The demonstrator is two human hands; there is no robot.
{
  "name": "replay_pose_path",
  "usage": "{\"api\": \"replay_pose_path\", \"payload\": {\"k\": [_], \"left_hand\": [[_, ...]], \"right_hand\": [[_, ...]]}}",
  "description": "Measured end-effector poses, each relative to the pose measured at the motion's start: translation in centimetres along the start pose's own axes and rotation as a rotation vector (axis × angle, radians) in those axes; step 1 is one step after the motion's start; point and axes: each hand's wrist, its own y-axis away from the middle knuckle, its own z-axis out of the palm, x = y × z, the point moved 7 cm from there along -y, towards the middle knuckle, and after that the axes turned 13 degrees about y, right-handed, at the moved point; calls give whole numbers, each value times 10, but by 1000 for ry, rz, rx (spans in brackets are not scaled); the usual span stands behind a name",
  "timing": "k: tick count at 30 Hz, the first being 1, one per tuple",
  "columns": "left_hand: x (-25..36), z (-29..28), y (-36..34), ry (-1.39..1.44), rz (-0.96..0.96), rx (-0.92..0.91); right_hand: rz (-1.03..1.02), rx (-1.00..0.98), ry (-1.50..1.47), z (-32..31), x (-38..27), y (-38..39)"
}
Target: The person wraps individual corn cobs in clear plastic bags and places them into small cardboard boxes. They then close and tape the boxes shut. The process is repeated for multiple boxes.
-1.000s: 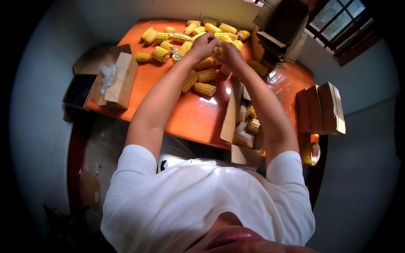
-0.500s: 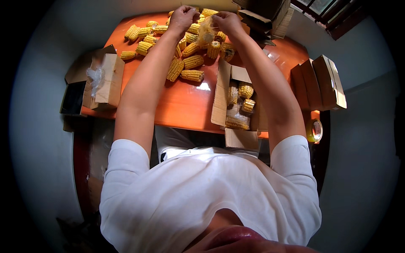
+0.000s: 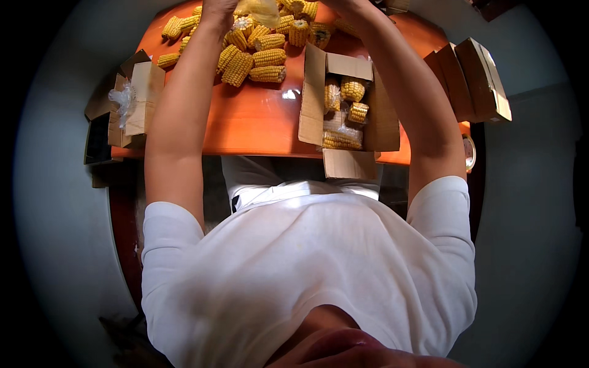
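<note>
My left hand (image 3: 219, 7) is at the top edge of the view, its fingers mostly cut off. My right hand (image 3: 341, 3) reaches the same edge, its fingers outside the picture. Between them, nearer the left hand, hangs a thin translucent plastic bag (image 3: 261, 10), above the corn. Whether either hand grips it cannot be made out. Several cut pieces of yellow corn (image 3: 269, 57) lie in a loose pile below and around the bag. An open cardboard box (image 3: 311, 92) beneath my right forearm holds several corn pieces (image 3: 353, 89), some in clear plastic.
Everything rests on an orange table (image 3: 257, 126). At its left stands an open carton (image 3: 147, 92) with crumpled clear plastic (image 3: 123, 101). More cardboard boxes (image 3: 481, 80) stand on the right, and a roll of tape (image 3: 469, 153) sits at the right edge.
The whole view has shifted, so table and boxes sit higher in the picture. Both hands are now partly out of frame and farther apart. The bag appears wider and nearer the left hand.
</note>
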Motion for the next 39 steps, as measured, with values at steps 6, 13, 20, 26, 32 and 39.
{"api": "replay_pose_path", "payload": {"k": [6, 13, 20, 26, 32, 39], "left_hand": [[11, 4, 64, 176, -185, -45], [32, 79, 149, 78, -253, -265], [31, 183, 246, -695, 200, -767], [-14, 166, 285, -1054, 273, -928], [-16, 158, 290, -1016, 270, -850], [-18, 146, 264, -729, -57, -630]], "right_hand": [[-49, -355, 616, -11, 12, 156], [-576, -281, 985, 45, 21, 218], [-635, -288, 1151, 46, 14, 216], [-841, -320, 1103, 41, 14, 211], [-752, -295, 913, 21, 17, 201], [188, 68, -509, -31, 49, 164]]}}
